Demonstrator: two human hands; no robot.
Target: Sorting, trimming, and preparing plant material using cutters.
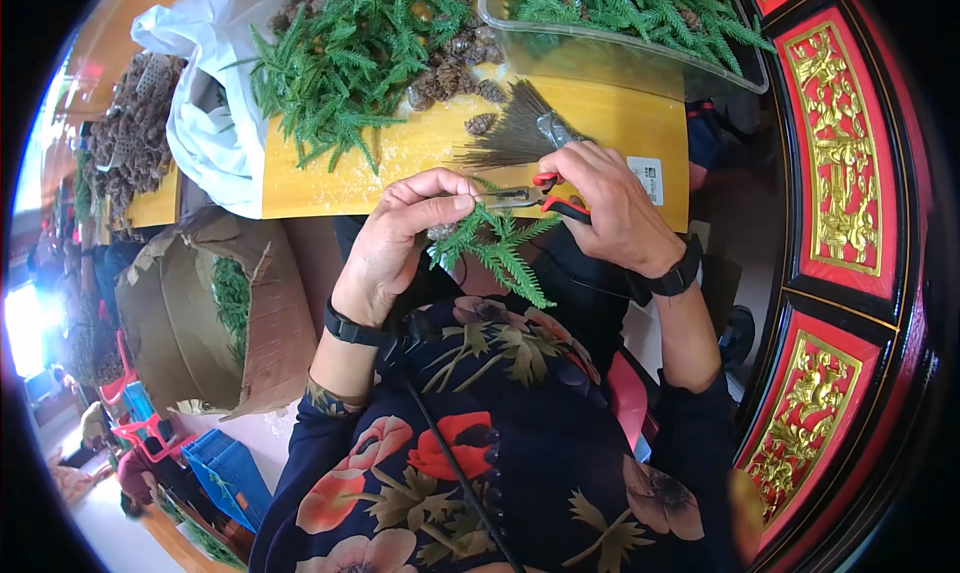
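My right hand (622, 205) is closed round the red and black handles of a pair of pliers (512, 198). The jaws point left and meet the fingertips of my left hand (408, 223). Thumb and forefinger of that hand pinch the top of a green artificial pine sprig (497, 250), which hangs down in front of the table edge. A small pine cone (440, 232) shows beside the sprig, partly behind my left fingers. Just beyond the pliers, a fanned bundle of thin dark wires (520, 133) lies on the yellow table (330, 195).
Green sprigs (340, 68) and loose pine cones (440, 81) are heaped at the back. A clear plastic bin (610, 58) of sprigs stands back right, a white bag (205, 113) at left. An open cardboard box (180, 318) sits lower left. Carved red and gold panels (838, 153) line the right.
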